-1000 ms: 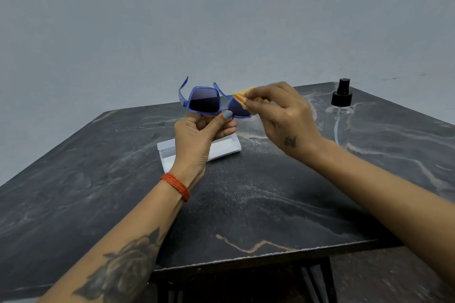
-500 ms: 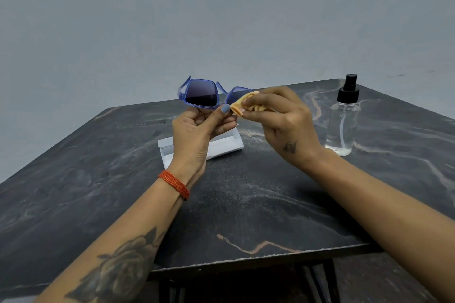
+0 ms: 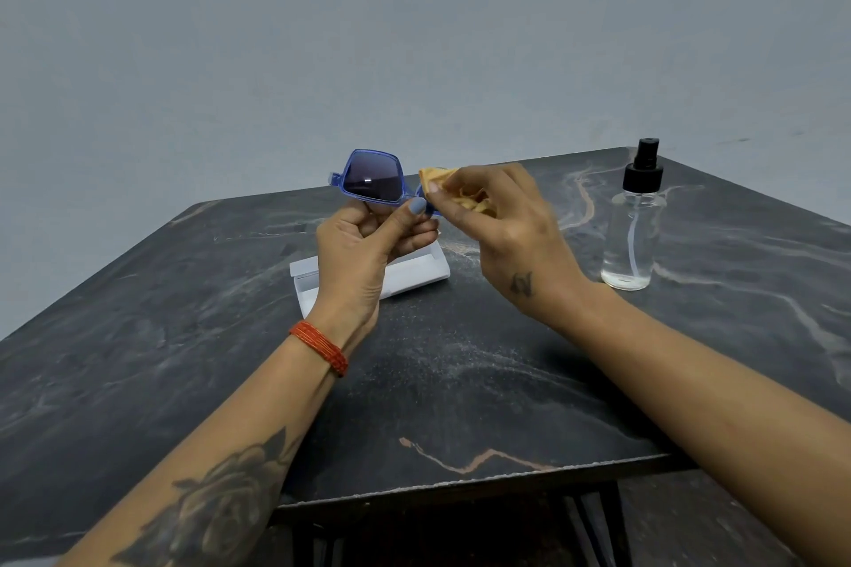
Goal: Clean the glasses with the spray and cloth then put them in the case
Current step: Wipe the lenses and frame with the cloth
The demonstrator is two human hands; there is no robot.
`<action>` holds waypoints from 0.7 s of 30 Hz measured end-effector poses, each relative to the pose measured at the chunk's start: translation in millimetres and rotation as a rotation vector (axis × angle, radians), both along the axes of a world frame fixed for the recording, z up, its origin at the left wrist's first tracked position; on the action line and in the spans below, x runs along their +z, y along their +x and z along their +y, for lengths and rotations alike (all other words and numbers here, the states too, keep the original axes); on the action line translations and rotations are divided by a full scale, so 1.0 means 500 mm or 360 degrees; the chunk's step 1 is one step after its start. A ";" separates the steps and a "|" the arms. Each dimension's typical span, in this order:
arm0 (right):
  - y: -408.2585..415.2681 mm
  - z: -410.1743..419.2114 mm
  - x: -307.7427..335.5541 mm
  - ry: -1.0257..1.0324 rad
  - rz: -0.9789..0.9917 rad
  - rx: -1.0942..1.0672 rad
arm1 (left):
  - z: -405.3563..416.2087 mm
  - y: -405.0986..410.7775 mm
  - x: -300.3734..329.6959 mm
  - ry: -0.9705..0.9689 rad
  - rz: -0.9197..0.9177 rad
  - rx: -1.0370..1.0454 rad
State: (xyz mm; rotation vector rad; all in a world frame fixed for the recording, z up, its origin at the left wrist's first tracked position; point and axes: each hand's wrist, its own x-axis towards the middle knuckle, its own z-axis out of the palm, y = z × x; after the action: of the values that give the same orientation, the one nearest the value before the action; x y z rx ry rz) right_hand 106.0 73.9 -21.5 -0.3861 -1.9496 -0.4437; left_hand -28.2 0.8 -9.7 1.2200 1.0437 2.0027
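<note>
— What has changed with the glasses since a moment ago?

— They are turned more face-on than half a second back: one dark lens now shows squarely with a small glint on it, and the temples that stuck up a second ago are no longer seen. The other lens is almost wholly hidden behind the cloth.

— Where are they?

— Held in the air above the far middle of the table, over the white case. The left hand grips them from below, fingers curled, thumb laid against the bridge.

— And the right hand?

— Its fingers are bunched round the orange cloth, pinching it onto the covered lens. The cloth has slid up; a corner now pokes out above the fingers.

— How do the glasses look?

— Translucent blue square frame, dark tinted lenses.

— What lies around them?

— The case lies on the table below the left hand, partly hidden by it. The clear spray bottle with a black pump top stands upright well to the right, a little liquid at its bottom.
</note>
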 end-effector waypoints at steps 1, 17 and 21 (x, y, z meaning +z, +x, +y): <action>0.000 0.000 0.000 0.0006 -0.0015 0.0043 | 0.000 0.000 0.000 0.0001 -0.0001 -0.0004; -0.002 -0.001 0.009 -0.0118 0.0133 -0.0094 | 0.001 0.004 0.000 -0.0012 -0.0006 -0.0010; -0.007 -0.006 0.002 -0.0083 0.0042 0.0003 | 0.001 0.001 -0.001 -0.0009 0.0006 0.0009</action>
State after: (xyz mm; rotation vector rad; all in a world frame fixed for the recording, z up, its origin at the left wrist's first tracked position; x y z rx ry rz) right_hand 102.6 70.7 -20.5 -0.4219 -1.9390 -0.3854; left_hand -27.6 1.1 -10.3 1.2197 1.0552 2.0009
